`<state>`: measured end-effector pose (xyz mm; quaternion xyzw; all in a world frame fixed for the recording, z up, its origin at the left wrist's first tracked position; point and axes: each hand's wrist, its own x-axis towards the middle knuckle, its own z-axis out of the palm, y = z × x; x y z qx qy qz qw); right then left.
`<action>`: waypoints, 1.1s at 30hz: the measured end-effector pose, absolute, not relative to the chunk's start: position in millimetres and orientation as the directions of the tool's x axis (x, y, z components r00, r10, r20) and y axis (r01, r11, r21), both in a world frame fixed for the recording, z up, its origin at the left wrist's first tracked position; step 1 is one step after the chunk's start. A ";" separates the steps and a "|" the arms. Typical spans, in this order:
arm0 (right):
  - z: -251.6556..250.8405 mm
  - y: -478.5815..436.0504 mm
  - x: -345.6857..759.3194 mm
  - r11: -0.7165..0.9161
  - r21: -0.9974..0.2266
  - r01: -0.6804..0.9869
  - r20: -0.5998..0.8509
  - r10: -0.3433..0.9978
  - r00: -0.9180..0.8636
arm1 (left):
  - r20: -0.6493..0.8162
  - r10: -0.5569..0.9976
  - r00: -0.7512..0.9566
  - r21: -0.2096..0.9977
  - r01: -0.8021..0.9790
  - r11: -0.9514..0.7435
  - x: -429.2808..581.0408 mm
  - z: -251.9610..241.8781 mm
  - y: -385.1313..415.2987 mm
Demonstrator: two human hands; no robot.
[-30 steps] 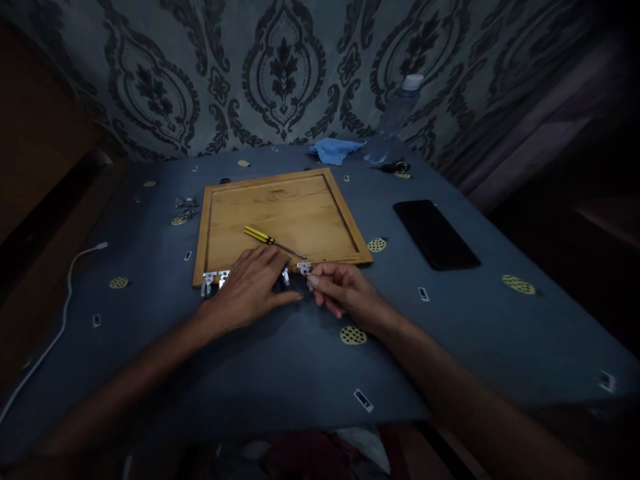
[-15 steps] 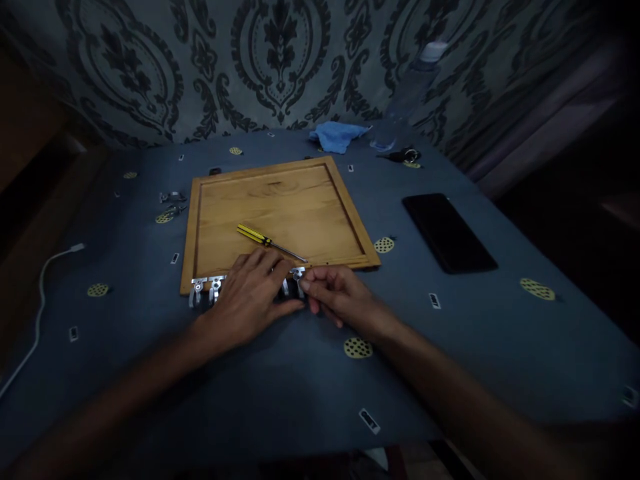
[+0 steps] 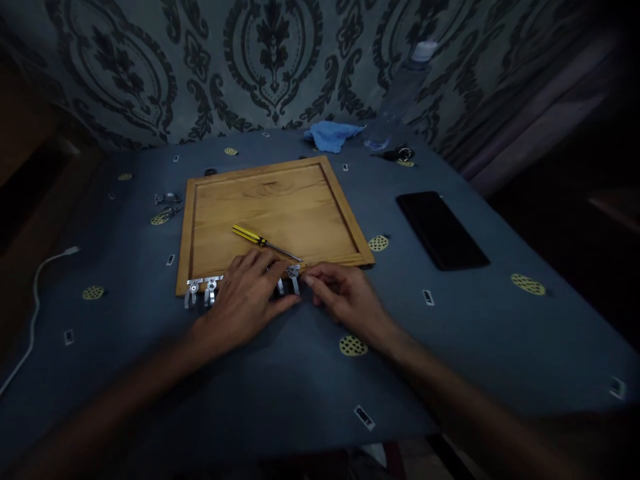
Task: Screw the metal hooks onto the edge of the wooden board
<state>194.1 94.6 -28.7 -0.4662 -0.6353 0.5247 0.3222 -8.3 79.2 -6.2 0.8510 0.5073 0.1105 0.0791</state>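
Observation:
Along the front edge of a framed wooden panel (image 3: 267, 207) sits a row of silver metal hooks (image 3: 211, 291), their curved ends hanging over the near side. My left hand (image 3: 245, 293) lies across the middle of this row, fingers stretched over the edge and thumb pointing right; it hides some of the hooks. Just right of that thumb, the rightmost hook (image 3: 294, 279) stands uncovered. My right hand (image 3: 345, 297) is beside it at the panel's edge, thumb and forefinger pinched together. Whatever those fingertips hold is too small to see. A yellow-and-black screwdriver (image 3: 265, 242) rests on the panel, tip towards the rightmost hook.
Two loose metal hooks (image 3: 167, 199) lie left of the panel. A black phone (image 3: 443, 230) is on the right. Behind are a blue cloth (image 3: 333, 135), a clear bottle (image 3: 400, 97) and keys (image 3: 400, 154). A white cable (image 3: 36, 300) runs along the left of the patterned tablecloth (image 3: 280, 400).
My right fingertips have drawn slightly away from the rightmost hook, which now shows more fully. My left hand stays over the row. The whole view has shifted a little.

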 end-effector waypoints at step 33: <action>-33.5 104.5 186.8 -0.192 -0.981 -0.001 -0.169 0.866 -0.471 | 0.146 0.894 0.423 0.301 0.842 -0.447 -15.7 -11.6 76.5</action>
